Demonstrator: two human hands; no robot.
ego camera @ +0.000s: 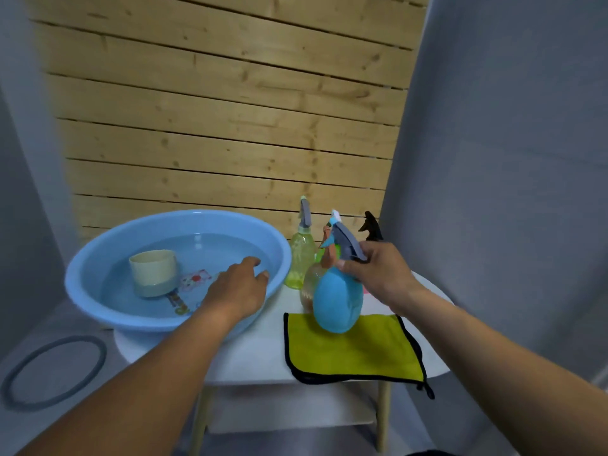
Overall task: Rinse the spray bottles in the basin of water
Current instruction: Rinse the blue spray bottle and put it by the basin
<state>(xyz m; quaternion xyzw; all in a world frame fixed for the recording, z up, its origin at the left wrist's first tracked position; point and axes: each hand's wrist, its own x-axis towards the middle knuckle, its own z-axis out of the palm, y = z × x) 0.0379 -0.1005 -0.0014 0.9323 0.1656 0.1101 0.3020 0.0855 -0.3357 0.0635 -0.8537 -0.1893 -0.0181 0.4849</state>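
A light blue basin (98,268) of water sits on the left of a small white table (256,353). My left hand (238,291) rests on the basin's near right rim, fingers relaxed. My right hand (378,274) grips the neck of a blue spray bottle (337,301) with a grey trigger head, held tilted just above a yellow-green cloth (355,350). Behind it stand a yellow-green spray bottle (301,258) and a clear bottle with an orange trigger (311,284). A black trigger head (371,225) shows behind my right hand.
A cream cup (153,271) stands in the basin's water. A grey ring (54,370) lies on the floor at the left. A wooden slat wall rises behind the table, with grey walls on both sides. The cloth hangs over the table's front right edge.
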